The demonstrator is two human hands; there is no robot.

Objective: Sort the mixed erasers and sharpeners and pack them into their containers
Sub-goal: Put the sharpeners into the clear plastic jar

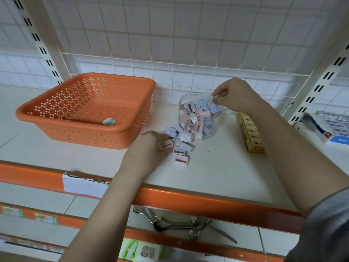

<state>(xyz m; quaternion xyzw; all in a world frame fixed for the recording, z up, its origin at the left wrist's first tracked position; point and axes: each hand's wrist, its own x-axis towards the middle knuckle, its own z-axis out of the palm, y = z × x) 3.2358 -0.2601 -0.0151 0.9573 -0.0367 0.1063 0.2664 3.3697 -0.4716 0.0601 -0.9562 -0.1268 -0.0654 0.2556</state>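
Note:
A clear round jar [184, 103] on the white shelf holds several pink and pale blue sharpeners. My right hand [238, 93] hovers over its rim, fingertips pinched; whether they hold anything I cannot tell. A small pile of loose sharpeners [182, 144] lies in front of the jar. My left hand [149, 148] rests on the pile's left side, fingers closed on a pink sharpener [167, 144]. An orange perforated basket [56, 112] stands at the left with one wrapped eraser [109, 121] inside.
A yellow box [251, 133] lies right of the jar. A blue-and-white box of erasers [328, 127] sits at the far right. A wire grid backs the shelf. Metal utensils [181, 224] lie on the lower shelf.

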